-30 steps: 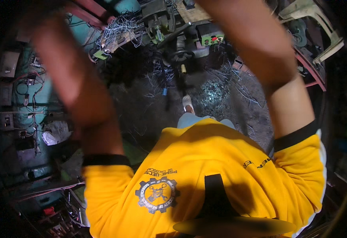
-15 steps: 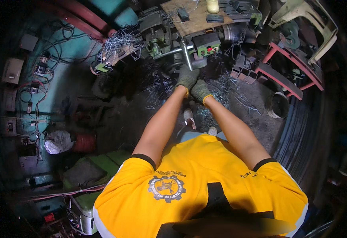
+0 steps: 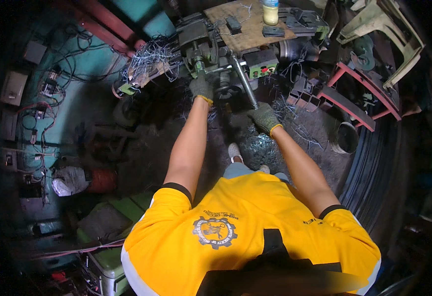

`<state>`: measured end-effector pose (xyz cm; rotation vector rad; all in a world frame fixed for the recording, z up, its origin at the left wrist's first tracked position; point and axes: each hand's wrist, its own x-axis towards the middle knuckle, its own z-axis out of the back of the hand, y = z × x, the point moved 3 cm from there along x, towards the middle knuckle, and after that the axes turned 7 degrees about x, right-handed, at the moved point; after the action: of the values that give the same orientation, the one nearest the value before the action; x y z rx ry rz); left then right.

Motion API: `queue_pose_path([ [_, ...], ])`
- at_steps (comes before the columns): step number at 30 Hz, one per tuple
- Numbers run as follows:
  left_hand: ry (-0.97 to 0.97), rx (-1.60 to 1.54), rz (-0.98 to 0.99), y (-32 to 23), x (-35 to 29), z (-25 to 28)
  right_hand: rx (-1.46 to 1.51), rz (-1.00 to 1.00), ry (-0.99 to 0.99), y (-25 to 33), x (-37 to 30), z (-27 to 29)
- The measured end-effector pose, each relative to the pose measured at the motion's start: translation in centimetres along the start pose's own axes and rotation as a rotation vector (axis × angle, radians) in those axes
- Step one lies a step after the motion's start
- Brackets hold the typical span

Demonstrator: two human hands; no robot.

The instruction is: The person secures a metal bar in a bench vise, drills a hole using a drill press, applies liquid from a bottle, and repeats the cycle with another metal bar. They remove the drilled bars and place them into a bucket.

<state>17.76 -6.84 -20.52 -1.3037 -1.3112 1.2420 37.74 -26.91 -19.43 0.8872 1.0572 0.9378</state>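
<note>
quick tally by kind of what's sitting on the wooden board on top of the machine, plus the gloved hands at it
Gloved hands: 2, left hand and right hand
Yellowish jar on the wooden board: 1
Small dark blocks on the board: 2, one and another
Total: 5

Small bottle [image 3: 271, 12] on wooden board [image 3: 248, 24] atop machine, far edge of view: pale yellow body, blue-green cap, light label band. Green control box [image 3: 261, 63] on machine front, red and dark buttons. Round grey-yellow printed emblem [image 3: 215, 231] on chest of yellow shirt [image 3: 176, 251]. No screens, no signs discernible.
</note>
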Motion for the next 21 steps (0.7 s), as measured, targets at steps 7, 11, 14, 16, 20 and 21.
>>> queue_pose_path([
  [7, 0.244, 0.351, 0.187, -3.8, -1.8, 0.4, -0.236, 0.286, -0.098, 4.0, 1.1, 2.2],
  [11, 0.53, 0.394, -0.65, -16.7, -7.5, -7.7, -0.187, 0.612, -0.138, 15.0, 0.1, 4.4],
  [14, 0.488, 0.768, -0.824, -28.2, -11.0, -12.9, -0.625, 1.105, -0.363, 21.5, 0.4, 5.5],
  [16, 0.638, 0.515, -0.926, -34.7, -12.3, -13.3, -0.523, 1.086, -0.334, 22.0, 1.3, 5.7],
  [20, -0.199, 0.88, -1.686, -34.7, -13.6, -14.4, 0.021, 0.886, 0.011, 20.8, 3.8, 4.6],
  [21, -0.162, 0.996, -1.707, -31.9, -13.3, -14.1, 0.152, 0.839, 0.1, 20.4, 3.8, 4.1],
])
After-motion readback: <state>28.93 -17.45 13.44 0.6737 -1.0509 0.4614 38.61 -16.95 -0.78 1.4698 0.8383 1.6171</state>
